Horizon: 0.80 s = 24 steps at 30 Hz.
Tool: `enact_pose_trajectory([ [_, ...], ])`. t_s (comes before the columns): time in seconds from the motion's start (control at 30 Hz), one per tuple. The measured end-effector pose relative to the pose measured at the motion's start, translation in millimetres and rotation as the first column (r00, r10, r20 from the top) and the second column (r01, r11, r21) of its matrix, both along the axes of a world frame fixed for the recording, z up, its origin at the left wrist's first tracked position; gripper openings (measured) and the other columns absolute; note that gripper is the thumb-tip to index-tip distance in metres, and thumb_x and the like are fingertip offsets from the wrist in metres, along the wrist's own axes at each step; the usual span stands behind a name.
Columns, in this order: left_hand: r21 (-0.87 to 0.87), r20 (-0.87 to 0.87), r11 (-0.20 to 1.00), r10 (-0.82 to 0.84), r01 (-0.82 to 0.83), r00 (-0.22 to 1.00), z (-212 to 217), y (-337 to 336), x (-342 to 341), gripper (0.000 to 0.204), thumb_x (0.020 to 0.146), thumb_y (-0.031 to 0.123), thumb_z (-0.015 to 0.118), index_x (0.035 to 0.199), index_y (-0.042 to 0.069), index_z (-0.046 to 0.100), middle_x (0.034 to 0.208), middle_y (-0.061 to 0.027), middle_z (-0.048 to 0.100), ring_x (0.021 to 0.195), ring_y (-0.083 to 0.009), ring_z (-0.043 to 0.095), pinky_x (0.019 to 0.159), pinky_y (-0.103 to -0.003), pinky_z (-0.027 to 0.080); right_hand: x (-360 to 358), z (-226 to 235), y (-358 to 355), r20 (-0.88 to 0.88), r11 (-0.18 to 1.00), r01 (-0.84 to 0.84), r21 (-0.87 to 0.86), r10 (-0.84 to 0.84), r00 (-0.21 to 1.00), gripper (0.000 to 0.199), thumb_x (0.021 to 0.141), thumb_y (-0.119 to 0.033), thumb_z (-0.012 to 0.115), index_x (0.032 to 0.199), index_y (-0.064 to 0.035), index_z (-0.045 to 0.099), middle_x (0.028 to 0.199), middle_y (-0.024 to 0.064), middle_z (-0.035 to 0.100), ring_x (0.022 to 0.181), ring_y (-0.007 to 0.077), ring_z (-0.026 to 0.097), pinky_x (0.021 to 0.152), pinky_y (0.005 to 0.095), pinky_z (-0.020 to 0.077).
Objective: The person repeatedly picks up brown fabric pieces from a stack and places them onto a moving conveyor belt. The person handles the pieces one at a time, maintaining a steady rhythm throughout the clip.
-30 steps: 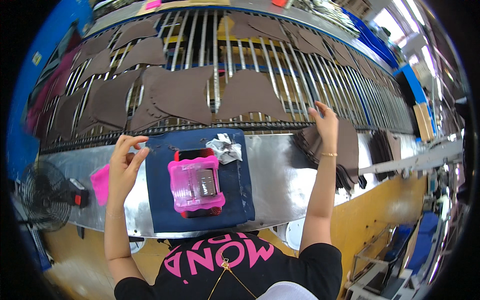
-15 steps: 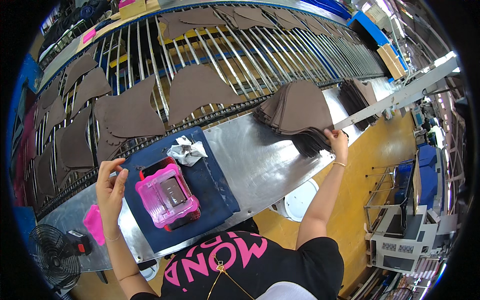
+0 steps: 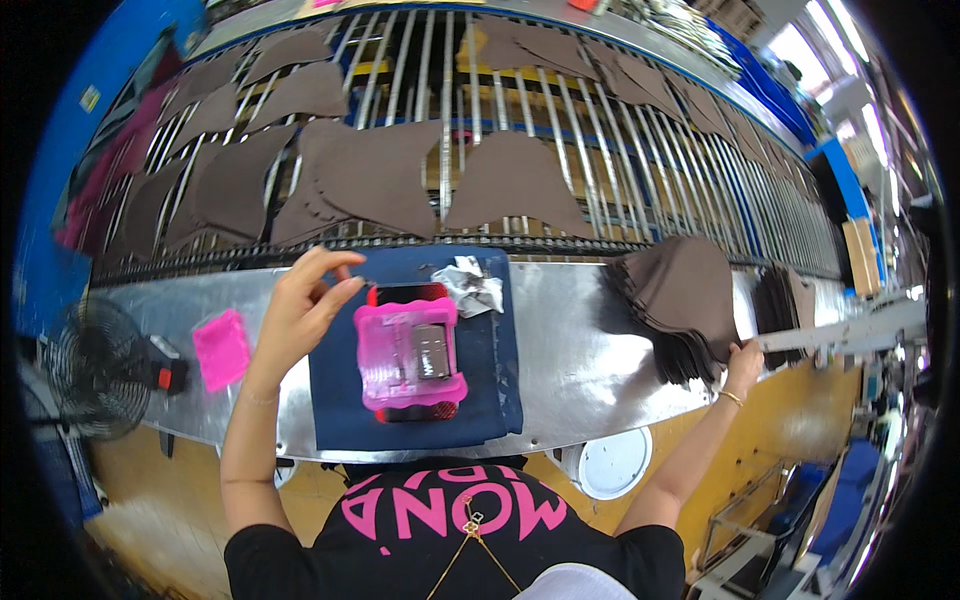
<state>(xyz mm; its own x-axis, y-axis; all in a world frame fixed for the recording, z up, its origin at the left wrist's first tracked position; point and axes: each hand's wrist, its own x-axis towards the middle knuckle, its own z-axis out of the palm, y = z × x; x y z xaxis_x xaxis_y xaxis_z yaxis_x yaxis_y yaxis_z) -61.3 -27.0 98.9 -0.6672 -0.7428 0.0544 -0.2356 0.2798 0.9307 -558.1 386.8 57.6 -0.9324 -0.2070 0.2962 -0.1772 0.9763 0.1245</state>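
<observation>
My right hand (image 3: 742,368) has its fingers closed on the near right edge of a fanned stack of dark brown cut pieces (image 3: 690,290), sheet-like with a curved outline. Thumb and forefinger of my left hand (image 3: 305,310) are apart with nothing visible between them, over the left part of a dark blue mat (image 3: 485,400). On that mat, right of the hand, lies a pink plastic frame (image 3: 385,350) with wavy edges, over a dark red-edged base. A small grey-brown block (image 3: 432,352) sits within the frame. A crumpled, stained white wipe (image 3: 470,285) lies behind it.
Behind the metal table (image 3: 570,360) runs a conveyor of metal rods (image 3: 420,100) carrying several brown pieces (image 3: 515,185). A pink tray-like piece (image 3: 221,350) and a black fan (image 3: 95,365) are at left. Another dark stack (image 3: 785,300) and a pale bar (image 3: 860,328) stand right.
The whole view has turned, so the table now lies level. My left hand has come further over the mat. My right hand is still at the edge of the stack.
</observation>
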Motion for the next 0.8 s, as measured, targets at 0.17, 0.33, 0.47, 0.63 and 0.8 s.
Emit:
enact_pose_trajectory([
  [0.17, -0.116, 0.031, 0.991, -0.069, 0.072, 0.997, -2.3, 2.3, -0.8, 0.019, 0.084, 0.011, 0.065, 0.103, 0.006, 0.064, 0.08, -0.0018, 0.055, 0.055, -0.0074, 0.044, 0.05, -0.022, 0.036, -4.3, 2.2, -16.8, 0.133, 0.982, 0.083, 0.168, -0.106, 0.985, 0.03, 0.077, -0.02, 0.071, 0.097, -0.0015, 0.06, 0.1, 0.0204, 0.064, 0.09, 0.0387, 0.063, 0.076, 0.046, 0.0517],
  [0.33, -0.127, 0.097, 0.989, -0.058, 0.07, 0.994, 1.7, 3.0, 6.0, 0.02, 0.084, 0.013, 0.065, 0.102, 0.007, 0.064, 0.08, -0.003, 0.057, 0.061, -0.0123, 0.048, 0.056, -0.026, 0.04, 9.7, 16.4, -35.1, 0.112, 0.963, 0.124, 0.239, -0.154, 0.982, 0.047, 0.077, -0.022, 0.072, 0.114, -0.0064, 0.051, 0.115, 0.0159, 0.056, 0.095, 0.0375, 0.062, 0.076, 0.0453, 0.053],
  [0.47, -0.14, 0.108, 0.987, -0.063, 0.078, 0.992, 1.4, 0.2, 9.7, 0.02, 0.084, 0.014, 0.065, 0.103, 0.007, 0.064, 0.079, -0.0029, 0.057, 0.062, -0.0127, 0.048, 0.057, -0.026, 0.041, -1.7, 9.1, -36.9, 0.146, 0.921, 0.132, 0.368, -0.197, 0.969, 0.044, 0.077, -0.028, 0.072, 0.111, -0.0066, 0.054, 0.113, 0.0136, 0.059, 0.097, 0.0328, 0.063, 0.079, 0.0448, 0.0518],
  [0.63, -0.152, 0.051, 0.986, -0.06, 0.068, 0.997, -4.7, 0.1, 12.8, 0.017, 0.085, 0.012, 0.064, 0.101, 0.007, 0.065, 0.077, -0.0018, 0.055, 0.062, -0.0098, 0.046, 0.053, -0.023, 0.037, 17.5, 13.1, -62.2, 0.057, 0.919, 0.104, 0.379, -0.135, 0.989, 0.031, 0.08, -0.028, 0.067, 0.103, -0.007, 0.062, 0.106, 0.0124, 0.064, 0.095, 0.0305, 0.064, 0.08, 0.0445, 0.0509],
  [0.8, -0.165, 0.048, 0.982, -0.083, 0.089, 0.995, -7.0, -3.7, 12.3, 0.017, 0.085, 0.014, 0.064, 0.101, 0.007, 0.065, 0.077, -0.0021, 0.055, 0.063, -0.0108, 0.047, 0.055, -0.024, 0.038, -9.2, 5.5, -41.3, 0.118, 0.951, 0.044, 0.307, -0.084, 0.989, 0.021, 0.08, -0.019, 0.063, 0.093, -0.002, 0.065, 0.099, 0.0197, 0.066, 0.091, 0.0374, 0.065, 0.076, 0.0464, 0.0533],
])
